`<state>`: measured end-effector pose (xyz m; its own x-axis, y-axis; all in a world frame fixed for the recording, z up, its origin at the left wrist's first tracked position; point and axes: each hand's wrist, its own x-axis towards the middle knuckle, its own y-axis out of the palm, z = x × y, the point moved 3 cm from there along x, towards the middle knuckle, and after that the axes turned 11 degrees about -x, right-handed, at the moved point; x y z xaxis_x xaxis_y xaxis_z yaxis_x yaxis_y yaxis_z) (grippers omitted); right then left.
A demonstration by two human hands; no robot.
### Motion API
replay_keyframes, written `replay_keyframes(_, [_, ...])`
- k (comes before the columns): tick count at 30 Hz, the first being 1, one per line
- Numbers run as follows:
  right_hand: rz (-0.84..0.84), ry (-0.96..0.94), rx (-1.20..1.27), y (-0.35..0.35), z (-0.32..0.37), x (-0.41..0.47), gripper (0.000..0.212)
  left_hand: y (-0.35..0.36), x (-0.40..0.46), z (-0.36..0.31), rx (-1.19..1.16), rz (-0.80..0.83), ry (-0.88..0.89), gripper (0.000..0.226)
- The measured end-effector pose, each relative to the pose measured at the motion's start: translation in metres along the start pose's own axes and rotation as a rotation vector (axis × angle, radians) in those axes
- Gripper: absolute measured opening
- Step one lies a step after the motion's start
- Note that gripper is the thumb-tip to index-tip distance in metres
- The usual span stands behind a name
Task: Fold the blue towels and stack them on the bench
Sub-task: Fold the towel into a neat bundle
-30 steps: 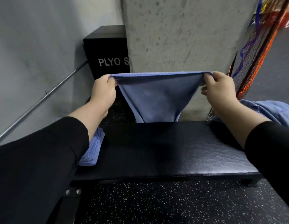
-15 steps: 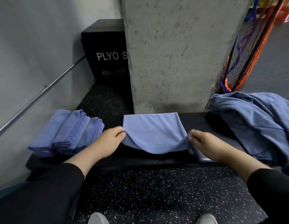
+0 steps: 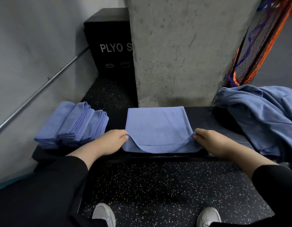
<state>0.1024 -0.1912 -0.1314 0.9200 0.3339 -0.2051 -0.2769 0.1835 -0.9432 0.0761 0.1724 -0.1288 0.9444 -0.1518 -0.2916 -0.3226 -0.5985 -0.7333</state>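
A blue towel (image 3: 156, 126) lies folded over on the black bench (image 3: 116, 118), its upper layer sagging in a curve toward the near edge. My left hand (image 3: 107, 142) pinches the upper layer's near left corner. My right hand (image 3: 212, 142) pinches its near right corner. A stack of folded blue towels (image 3: 71, 123) sits on the bench's left end. A loose heap of unfolded blue towels (image 3: 263, 115) covers the right end.
A concrete pillar (image 3: 182, 49) rises right behind the bench. A black plyo box (image 3: 111, 46) stands at the back left beside a grey wall with a metal rail (image 3: 40, 87). Orange and black netting (image 3: 256, 46) hangs at the right. My shoes (image 3: 103, 215) stand on speckled rubber floor.
The towel, held up stretched in the air a second ago, has come down onto the bench and been folded over. Both hands moved down and toward me, still pinching its corners.
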Motion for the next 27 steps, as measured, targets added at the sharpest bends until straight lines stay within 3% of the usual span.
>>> replay_keyframes(2, [0.047,-0.003,-0.027,-0.003,0.004,0.0,0.03,0.004,-0.003,0.002,-0.049,0.104,-0.058,0.03])
replay_keyframes(5, [0.115,-0.015,-0.026,-0.008,0.01,-0.006,0.033,0.015,-0.018,0.003,-0.358,0.333,-0.179,0.023])
replay_keyframes(7, [0.131,-0.03,0.017,-0.01,0.012,-0.01,0.034,0.015,-0.026,0.0,-0.506,0.37,-0.214,0.02])
replay_keyframes(10, [0.032,-0.004,0.127,-0.011,0.015,-0.005,0.032,0.008,-0.019,-0.006,-0.675,0.199,-0.173,0.018])
replay_keyframes(15, [-0.309,0.128,0.384,-0.016,0.011,0.026,0.029,-0.007,0.013,-0.006,-0.951,-0.353,-0.105,0.028])
replay_keyframes(22, [-0.375,0.24,0.369,-0.01,0.022,0.071,0.032,-0.005,0.05,0.003,-0.583,-0.568,-0.083,0.033])
replay_keyframes(27, [-0.228,0.188,0.133,0.006,0.025,0.085,0.036,0.01,0.066,0.0,-0.153,-0.405,-0.018,0.032])
